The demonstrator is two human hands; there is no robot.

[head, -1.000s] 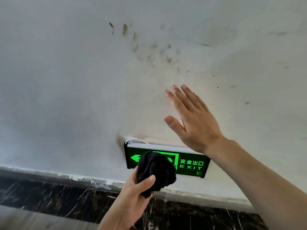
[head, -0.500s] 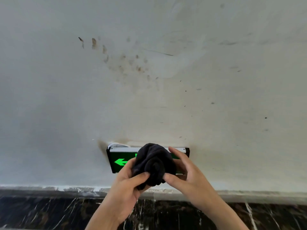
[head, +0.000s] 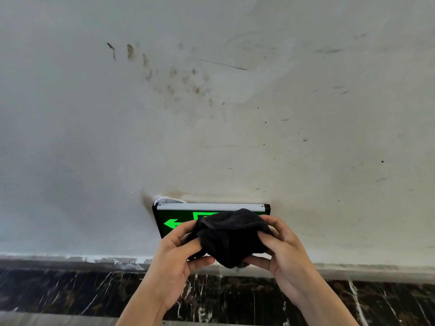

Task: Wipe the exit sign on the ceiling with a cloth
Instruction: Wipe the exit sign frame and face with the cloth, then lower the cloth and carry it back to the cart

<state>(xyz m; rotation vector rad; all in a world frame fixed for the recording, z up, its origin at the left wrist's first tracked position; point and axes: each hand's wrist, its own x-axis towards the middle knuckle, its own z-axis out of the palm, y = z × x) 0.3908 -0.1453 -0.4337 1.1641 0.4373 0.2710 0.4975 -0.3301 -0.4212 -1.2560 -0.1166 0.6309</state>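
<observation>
Two bare forearms rise from the bottom edge of the head view and meet at a bunched black cloth [head: 231,238], held up in front of the lower right part of the sign. The left hand [head: 175,257] grips the cloth's left side: its fingers curl over the top of the bundle and the thumb presses in from below, so the hand is closed on the fabric. The right hand [head: 286,252] does the same on the right side, fingers hooked over the upper edge, thumb tucked under the bundle, also closed on it. The cloth is crumpled into a thick wad with one hemmed edge showing near the top left, and it hangs a little below both thumbs. Behind the hands, a band of dark marble [head: 70,292] with white veins runs across the picture, topped by a pale, chipped strip where it joins the ceiling. The sign [head: 174,220] hangs from the ceiling [head: 94,137] just beyond the cloth; a silver rail runs along its top, its face is black, and a lit green arrow pointing left shows at its uncovered left end. The cloth hides most of the rest of the face; whether they touch cannot be told. Farther out, the ceiling carries brown smudges [head: 174,76] and scattered dark specks.
</observation>
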